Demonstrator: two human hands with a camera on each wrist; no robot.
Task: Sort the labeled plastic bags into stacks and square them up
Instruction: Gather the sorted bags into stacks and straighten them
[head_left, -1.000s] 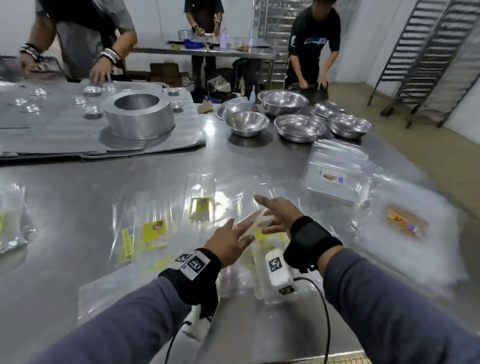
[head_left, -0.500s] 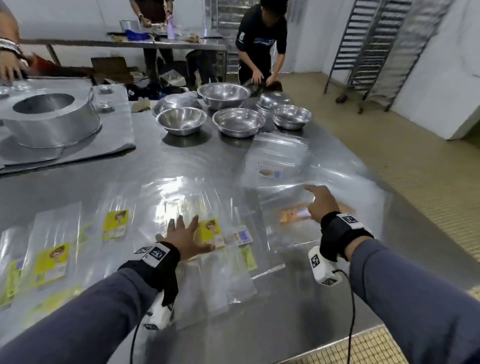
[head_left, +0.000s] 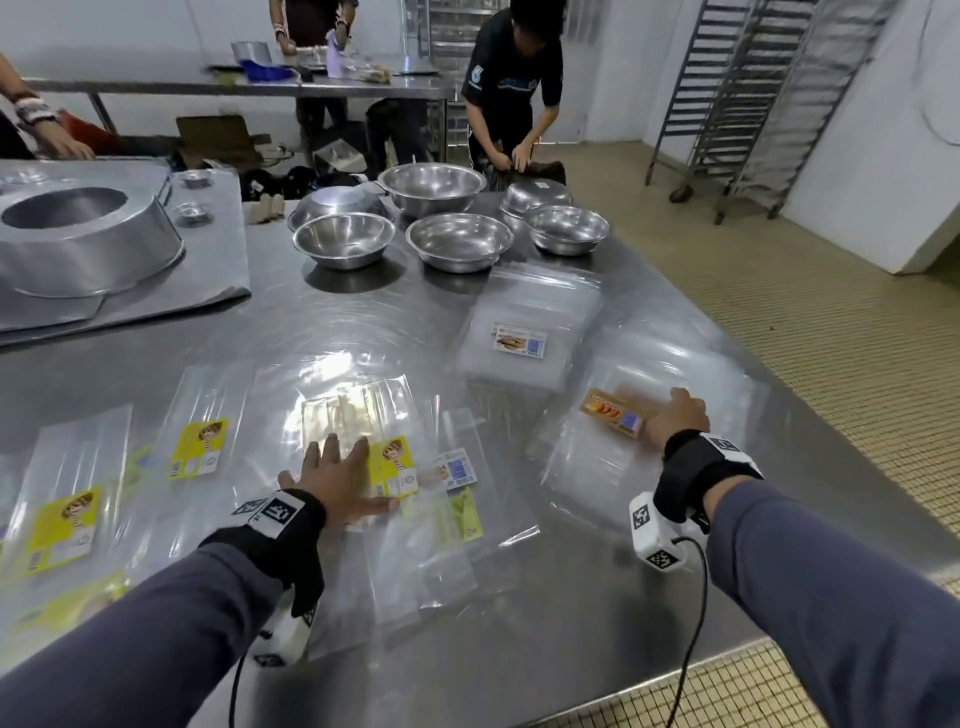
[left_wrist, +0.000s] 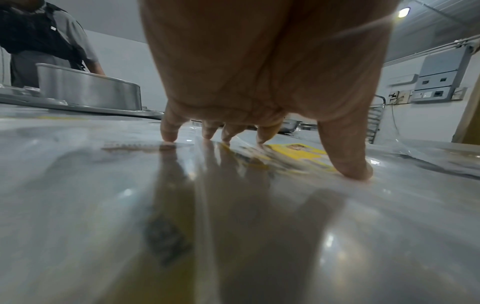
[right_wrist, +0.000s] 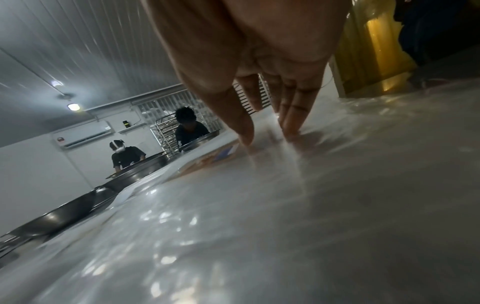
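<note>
Sorting step: flat left hand (head_left: 335, 475) presses the clear yellow-labelled plastic bag (head_left: 393, 466), flat right hand (head_left: 675, 421) presses the orange-labelled clear bag (head_left: 613, 415) (both unclenched); next, slide each to its stack

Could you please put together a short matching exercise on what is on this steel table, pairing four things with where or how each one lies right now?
Things:
1. left hand
2. right hand
3. white-labelled bag stack
4. steel bowls

States:
A. lies untouched between the bowls and the right hand
B. presses flat on a bag beside a yellow label
C. stand at the table's far side
D. rests on the bag with the orange label

Pairs: 1-B, 2-D, 3-A, 4-C
</note>
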